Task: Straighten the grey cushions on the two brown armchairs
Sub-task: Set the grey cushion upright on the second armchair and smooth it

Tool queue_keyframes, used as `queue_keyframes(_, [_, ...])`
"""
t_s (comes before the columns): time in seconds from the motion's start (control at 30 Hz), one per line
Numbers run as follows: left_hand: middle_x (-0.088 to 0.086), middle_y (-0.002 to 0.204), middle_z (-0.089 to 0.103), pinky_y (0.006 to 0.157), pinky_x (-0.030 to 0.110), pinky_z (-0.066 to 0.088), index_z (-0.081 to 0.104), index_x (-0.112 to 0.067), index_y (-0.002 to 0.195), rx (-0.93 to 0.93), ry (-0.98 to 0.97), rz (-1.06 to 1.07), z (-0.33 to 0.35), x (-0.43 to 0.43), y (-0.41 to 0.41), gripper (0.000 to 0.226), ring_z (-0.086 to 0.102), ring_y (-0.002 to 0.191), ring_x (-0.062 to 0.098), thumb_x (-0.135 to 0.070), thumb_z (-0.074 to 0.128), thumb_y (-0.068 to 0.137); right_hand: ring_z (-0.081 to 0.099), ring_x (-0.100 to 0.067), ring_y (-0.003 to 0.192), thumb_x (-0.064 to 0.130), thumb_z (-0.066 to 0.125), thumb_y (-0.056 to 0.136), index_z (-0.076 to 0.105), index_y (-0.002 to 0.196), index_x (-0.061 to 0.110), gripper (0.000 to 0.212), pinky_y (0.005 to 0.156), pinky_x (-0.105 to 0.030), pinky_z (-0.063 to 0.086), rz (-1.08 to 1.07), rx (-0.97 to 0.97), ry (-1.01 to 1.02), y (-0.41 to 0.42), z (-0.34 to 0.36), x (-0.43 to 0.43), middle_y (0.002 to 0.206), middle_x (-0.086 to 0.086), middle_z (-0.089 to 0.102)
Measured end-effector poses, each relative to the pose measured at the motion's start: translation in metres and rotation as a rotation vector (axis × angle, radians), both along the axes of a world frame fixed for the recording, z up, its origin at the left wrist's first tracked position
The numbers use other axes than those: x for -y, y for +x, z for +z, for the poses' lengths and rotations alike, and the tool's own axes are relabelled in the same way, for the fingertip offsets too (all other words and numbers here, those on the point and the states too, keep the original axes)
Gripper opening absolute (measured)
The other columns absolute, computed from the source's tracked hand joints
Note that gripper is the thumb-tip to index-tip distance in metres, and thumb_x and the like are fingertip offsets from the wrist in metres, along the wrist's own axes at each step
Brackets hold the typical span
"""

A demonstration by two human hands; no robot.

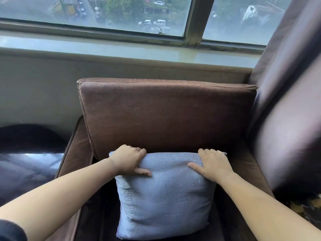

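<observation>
Forearms extended: my left hand (129, 160), right hand (214, 164) clutch grey cushion (165, 197) top corners; cushion upright between them, against armchair (166, 115) back.

Before us, a brown armchair (76, 150) carries a single grey cushion (163, 197), standing upright on the dark seat just in front of the backrest (165, 115).

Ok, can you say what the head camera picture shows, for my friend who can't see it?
The left hand and right hand hold the top corners of a grey cushion standing on a brown armchair, under a window.
</observation>
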State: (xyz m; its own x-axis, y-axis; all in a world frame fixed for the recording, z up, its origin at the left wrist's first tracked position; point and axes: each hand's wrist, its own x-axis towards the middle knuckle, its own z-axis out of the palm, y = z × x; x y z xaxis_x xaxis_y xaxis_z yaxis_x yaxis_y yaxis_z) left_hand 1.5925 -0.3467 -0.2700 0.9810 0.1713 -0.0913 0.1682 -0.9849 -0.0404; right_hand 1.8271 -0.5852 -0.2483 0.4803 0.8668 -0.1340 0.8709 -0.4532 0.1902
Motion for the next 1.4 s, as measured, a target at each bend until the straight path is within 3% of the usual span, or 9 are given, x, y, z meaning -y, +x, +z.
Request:
queue_keyframes(0.4, [-0.01,0.086,0.063,0.067,0.036,0.05,0.054,-0.024,0.09,0.144,-0.135,0.209,-0.004,-0.03,-0.035,0.088,0.066,0.08,0.018,-0.101,0.02,0.064,0.057,-0.019,0.107,0.089,-0.005,0.071,0.052,0.119,0.024,0.099,0.095,-0.044,0.045,-0.016,-0.181,-0.051,0.013,0.006,-0.004,0.113,0.004,0.061])
queue_keyframes(0.53, [-0.017,0.084,0.067,0.074,0.032,0.052,0.062,-0.034,0.094,0.294,-0.538,0.519,-0.005,-0.029,-0.063,0.065,0.064,0.082,0.005,-0.09,0.05,0.065,0.053,-0.021,0.12,0.073,0.03,0.089,0.043,0.138,0.023,0.071,0.099,-0.045,0.043,-0.012,-0.347,-0.051,-0.003,0.019,-0.035,0.129,0.0,0.056])
queue_keyframes(0.63, [-0.016,0.103,0.068,0.088,0.025,0.047,0.06,-0.036,0.112,0.581,-0.869,0.814,-0.026,-0.005,-0.078,0.047,0.061,0.098,0.002,-0.052,0.08,0.073,0.053,-0.019,0.121,0.066,0.041,0.091,0.044,0.138,0.022,0.064,0.098,-0.041,0.046,0.115,-0.51,-0.06,-0.036,0.024,-0.072,0.131,0.001,0.055])
queue_keyframes(0.7, [-0.008,0.112,0.066,0.093,0.025,0.047,0.057,-0.026,0.123,0.768,-1.095,0.97,-0.041,0.015,-0.079,0.059,0.061,0.106,0.006,-0.045,0.082,0.073,0.054,-0.018,0.118,0.062,0.046,0.09,0.049,0.133,0.023,0.059,0.096,-0.039,0.046,0.192,-0.579,-0.056,-0.064,0.022,-0.101,0.128,0.001,0.056])
queue_keyframes(0.83, [0.001,0.095,0.072,0.076,0.02,0.051,0.065,-0.014,0.102,0.974,-1.313,1.054,-0.058,0.055,-0.065,0.052,0.068,0.09,0.009,-0.058,0.067,0.075,0.055,-0.019,0.118,0.053,0.058,0.09,0.052,0.132,0.017,0.055,0.098,-0.035,0.045,0.245,-0.749,0.007,-0.12,0.018,-0.157,0.128,-0.003,0.059])
queue_keyframes(0.93, [-0.004,0.098,0.07,0.073,0.015,0.049,0.061,-0.017,0.108,1.045,-1.321,1.085,-0.059,0.073,-0.056,0.046,0.067,0.089,0.0,-0.055,0.064,0.081,0.055,-0.02,0.119,0.052,0.06,0.088,0.05,0.133,0.016,0.059,0.098,-0.039,0.046,0.237,-0.803,0.01,-0.148,0.013,-0.18,0.13,-0.003,0.059])
queue_keyframes(1.1, [-0.02,0.097,0.069,0.075,0.02,0.052,0.058,-0.025,0.107,1.058,-1.241,1.206,-0.065,0.083,-0.049,0.045,0.066,0.089,-0.003,-0.059,0.068,0.079,0.057,-0.027,0.082,0.04,0.056,0.091,0.045,0.082,0.018,0.026,0.063,-0.036,0.038,0.215,-0.643,0.032,-0.16,-0.003,-0.18,0.081,0.003,0.058])
queue_keyframes(1.2, [-0.016,0.1,0.069,0.076,0.016,0.051,0.052,-0.027,0.118,1.033,-1.211,1.24,-0.073,0.089,-0.051,0.063,0.064,0.093,-0.006,-0.063,0.069,0.069,0.057,-0.028,0.076,0.037,0.055,0.091,0.043,0.079,0.016,0.027,0.064,-0.039,0.043,0.217,-0.653,0.115,-0.159,-0.002,-0.178,0.075,0.003,0.057])
queue_keyframes(1.4, [-0.013,0.106,0.066,0.078,0.028,0.052,0.046,-0.027,0.119,0.925,-1.209,1.291,-0.105,0.11,-0.064,0.084,0.064,0.095,0.001,-0.079,0.065,0.057,0.055,-0.025,0.071,0.034,0.054,0.094,0.045,0.081,0.014,0.025,0.067,-0.041,0.046,0.23,-0.706,0.241,-0.157,-0.006,-0.175,0.071,0.003,0.057])
